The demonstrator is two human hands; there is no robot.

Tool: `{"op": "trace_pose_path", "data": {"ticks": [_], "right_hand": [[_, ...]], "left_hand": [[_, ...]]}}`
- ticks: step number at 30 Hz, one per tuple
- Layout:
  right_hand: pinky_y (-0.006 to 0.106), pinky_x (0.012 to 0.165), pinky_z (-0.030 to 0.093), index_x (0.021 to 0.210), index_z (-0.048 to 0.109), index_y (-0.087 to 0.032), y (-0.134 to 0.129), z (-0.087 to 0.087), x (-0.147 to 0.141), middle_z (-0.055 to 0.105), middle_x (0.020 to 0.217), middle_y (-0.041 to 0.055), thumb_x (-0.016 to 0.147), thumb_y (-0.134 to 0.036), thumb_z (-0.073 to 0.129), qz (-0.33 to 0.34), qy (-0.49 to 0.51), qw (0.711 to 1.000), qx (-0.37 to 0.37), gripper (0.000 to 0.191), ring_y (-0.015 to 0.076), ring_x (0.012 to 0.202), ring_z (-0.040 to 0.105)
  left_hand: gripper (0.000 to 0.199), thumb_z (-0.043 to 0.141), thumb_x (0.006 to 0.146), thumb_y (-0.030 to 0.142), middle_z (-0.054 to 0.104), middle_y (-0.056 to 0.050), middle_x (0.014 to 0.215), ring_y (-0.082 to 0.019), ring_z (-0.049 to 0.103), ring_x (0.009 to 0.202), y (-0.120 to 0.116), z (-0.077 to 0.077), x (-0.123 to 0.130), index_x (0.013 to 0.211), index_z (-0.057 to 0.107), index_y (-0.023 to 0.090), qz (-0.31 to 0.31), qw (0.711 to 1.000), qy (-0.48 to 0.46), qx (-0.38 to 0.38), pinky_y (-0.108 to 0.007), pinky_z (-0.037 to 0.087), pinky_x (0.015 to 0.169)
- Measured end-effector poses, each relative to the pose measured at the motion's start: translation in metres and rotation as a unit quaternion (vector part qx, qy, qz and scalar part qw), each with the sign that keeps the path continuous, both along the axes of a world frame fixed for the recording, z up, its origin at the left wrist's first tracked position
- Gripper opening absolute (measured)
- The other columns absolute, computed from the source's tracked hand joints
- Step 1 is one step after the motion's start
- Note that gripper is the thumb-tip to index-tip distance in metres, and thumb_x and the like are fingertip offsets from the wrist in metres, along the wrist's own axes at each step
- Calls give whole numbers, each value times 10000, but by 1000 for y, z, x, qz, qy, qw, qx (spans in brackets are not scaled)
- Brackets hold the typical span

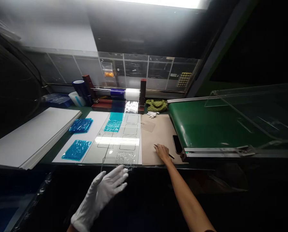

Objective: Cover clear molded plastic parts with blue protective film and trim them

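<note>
My left hand [105, 188], in a white glove, is raised in front of the table edge, palm up and fingers apart, with nothing in it. My bare right hand [162, 152] rests on a brown sheet [150, 138] and is closed on a slim pen-like tool [171, 156]. A clear sheet with rounded outlines [131, 130] lies left of it, with crinkled clear film [126, 158] near its front edge. Two blue film stacks [81, 125] [77, 149] lie on white paper farther left. Teal film [113, 125] hangs from a blue roll [117, 93] behind.
Thick white sheets [37, 135] are stacked at the left. A green conveyor belt [206, 122] runs at the right, beside a dark phone [177, 144]. At the back are a white roll [132, 94], a green pouch [156, 105] and a crumpled white glove [152, 114].
</note>
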State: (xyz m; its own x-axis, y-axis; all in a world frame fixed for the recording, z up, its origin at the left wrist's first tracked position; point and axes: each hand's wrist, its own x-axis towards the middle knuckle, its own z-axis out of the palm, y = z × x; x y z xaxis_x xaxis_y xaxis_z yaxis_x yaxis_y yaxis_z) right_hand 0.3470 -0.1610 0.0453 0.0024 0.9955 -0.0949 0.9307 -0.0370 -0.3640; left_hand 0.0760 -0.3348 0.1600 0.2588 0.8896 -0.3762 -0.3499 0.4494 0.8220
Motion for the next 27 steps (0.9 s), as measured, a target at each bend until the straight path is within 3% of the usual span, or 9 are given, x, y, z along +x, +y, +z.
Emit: {"op": "trace_pose_path", "data": {"ticks": [2,4,6,9,12,14,18,23,27], "right_hand": [[356,891,408,1087,600,-144,8,1,-5,653,1074,149,828,-344,587,23,-19,1000,4,328,259,1069,575],[400,990,351,1244,502,-120,7,10,-14,562,1253,173,800,-386,616,50,-21,998,27,529,281,1201,481],[413,1048,310,1335,409,-102,-3,26,-29,478,1354,181,801,-453,598,98,15,993,67,666,282,1266,418],[435,1089,288,1405,314,-111,-35,60,-60,426,1407,175,767,-538,600,233,110,960,106,820,288,1307,378],[507,1132,185,1473,132,-126,-66,89,-92,343,1465,174,695,-585,645,369,147,912,100,1040,308,1361,292],[543,1134,144,1482,49,-109,-76,98,-109,300,1482,192,648,-613,666,418,144,892,89,1153,323,1376,253],[584,1120,141,1477,9,-77,-76,94,-125,310,1464,235,618,-594,701,429,119,893,68,1218,344,1360,282],[584,1110,181,1474,-11,-80,-60,79,-128,396,1409,232,590,-516,739,412,96,903,71,1239,337,1308,369],[574,1115,174,1472,26,-71,-31,60,-133,419,1391,222,612,-441,733,358,43,928,91,1174,332,1293,380]], "left_hand": [[1006,212,729,794,382,-226,1424,-329,381,1310,2,-7,1,1387,319,40,0,984,-163,-72,-500,318,1068],[1066,312,683,812,364,-241,1428,-333,369,1316,6,-13,1,1384,304,9,15,958,-260,-121,-491,298,1078],[1079,394,663,798,375,-248,1416,-340,382,1304,10,-18,-1,1377,306,-6,38,939,-309,-145,-493,293,1077],[1083,431,662,783,382,-257,1402,-349,397,1287,17,-23,-4,1375,289,-20,56,918,-356,-163,-508,280,1073],[1068,408,677,782,355,-242,1421,-335,389,1294,27,-29,-5,1391,262,1,39,911,-376,-164,-489,284,1068],[1026,402,700,764,362,-228,1421,-321,388,1296,34,-35,-5,1395,267,21,12,901,-404,-155,-466,273,1077],[918,422,747,708,429,-219,1378,-310,409,1280,49,-47,-2,1370,336,40,-16,868,-477,-140,-428,234,1097],[900,448,770,671,430,-231,1373,-311,377,1303,65,-61,-4,1374,327,15,-8,848,-509,-144,-407,239,1093],[888,396,792,683,430,-225,1374,-336,306,1339,65,-81,-17,1381,316,23,41,832,-505,-226,-523,237,1072]]}}
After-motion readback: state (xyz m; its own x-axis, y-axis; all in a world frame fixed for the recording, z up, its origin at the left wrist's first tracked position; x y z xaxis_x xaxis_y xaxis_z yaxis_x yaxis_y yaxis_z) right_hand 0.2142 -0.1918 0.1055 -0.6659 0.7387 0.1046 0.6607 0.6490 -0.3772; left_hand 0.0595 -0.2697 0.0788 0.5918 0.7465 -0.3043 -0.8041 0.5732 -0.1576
